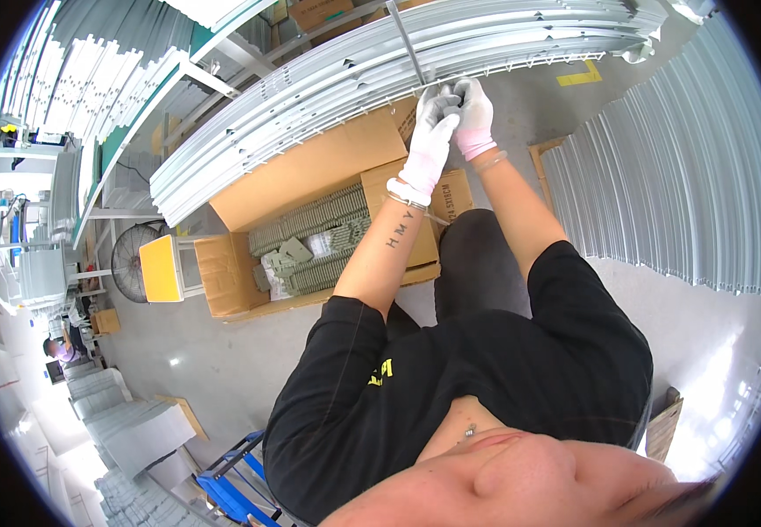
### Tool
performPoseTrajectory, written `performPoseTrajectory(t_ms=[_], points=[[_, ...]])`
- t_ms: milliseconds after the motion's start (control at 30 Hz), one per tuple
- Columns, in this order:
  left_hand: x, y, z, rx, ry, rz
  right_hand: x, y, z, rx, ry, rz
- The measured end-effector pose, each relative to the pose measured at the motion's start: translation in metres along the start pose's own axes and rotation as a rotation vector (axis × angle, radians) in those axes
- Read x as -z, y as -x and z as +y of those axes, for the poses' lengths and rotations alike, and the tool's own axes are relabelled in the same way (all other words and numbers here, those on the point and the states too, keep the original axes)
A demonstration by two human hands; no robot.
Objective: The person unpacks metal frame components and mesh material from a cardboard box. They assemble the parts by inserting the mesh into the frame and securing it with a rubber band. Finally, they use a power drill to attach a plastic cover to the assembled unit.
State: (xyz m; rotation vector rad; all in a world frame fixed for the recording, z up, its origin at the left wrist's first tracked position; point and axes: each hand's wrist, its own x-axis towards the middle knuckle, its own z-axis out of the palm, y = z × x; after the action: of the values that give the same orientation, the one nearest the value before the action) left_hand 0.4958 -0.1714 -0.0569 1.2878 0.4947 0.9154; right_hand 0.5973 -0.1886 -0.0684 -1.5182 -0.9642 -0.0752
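Observation:
Both my hands wear white gloves with grey palms and pink cuffs, and they meet in front of a long stack of white metal profiles (310, 110). My left hand (434, 132) is closed, its fingers curled against the other glove. Just beside it, my right hand (473, 110) is closed too, fingertips pinched inward. Whatever sits between the fingers is too small or hidden to name. A thin upright metal rod (405, 42) rises at the stack's edge right above the gloves. Small hooks or tabs line the stack's near edge next to my fingers.
Below the stack, an open cardboard box (227, 272) holds rows of small grey-green plates (328, 220). A fan (130, 262) and a yellow-topped stool (160, 269) stand left. Long grey panels (670, 167) fill the right side. A blue-framed item (231, 487) is behind my left side.

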Motion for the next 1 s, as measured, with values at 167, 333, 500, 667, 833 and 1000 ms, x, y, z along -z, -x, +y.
performPoseTrajectory(t_ms=[167, 333, 500, 667, 833, 1000], points=[[0.006, 0.032, 0.019, 0.015, -0.116, -0.029, -0.005, 0.013, 0.016, -0.047, -0.061, -0.040], [0.033, 0.048, -0.010, 0.103, -0.101, 0.096, -0.008, 0.006, 0.019, 0.211, 0.100, -0.065], [0.042, 0.055, -0.015, 0.123, -0.171, 0.087, 0.000, 0.004, 0.017, 0.176, 0.140, -0.160], [0.041, 0.054, -0.011, 0.235, -0.115, 0.043, 0.005, 0.003, 0.008, -0.010, 0.100, -0.258], [0.047, 0.051, -0.021, 0.215, -0.198, 0.058, 0.014, -0.001, 0.006, -0.017, 0.076, -0.383], [0.046, 0.052, -0.003, 0.293, -0.219, -0.013, 0.026, 0.001, 0.006, -0.030, -0.051, -0.464]])
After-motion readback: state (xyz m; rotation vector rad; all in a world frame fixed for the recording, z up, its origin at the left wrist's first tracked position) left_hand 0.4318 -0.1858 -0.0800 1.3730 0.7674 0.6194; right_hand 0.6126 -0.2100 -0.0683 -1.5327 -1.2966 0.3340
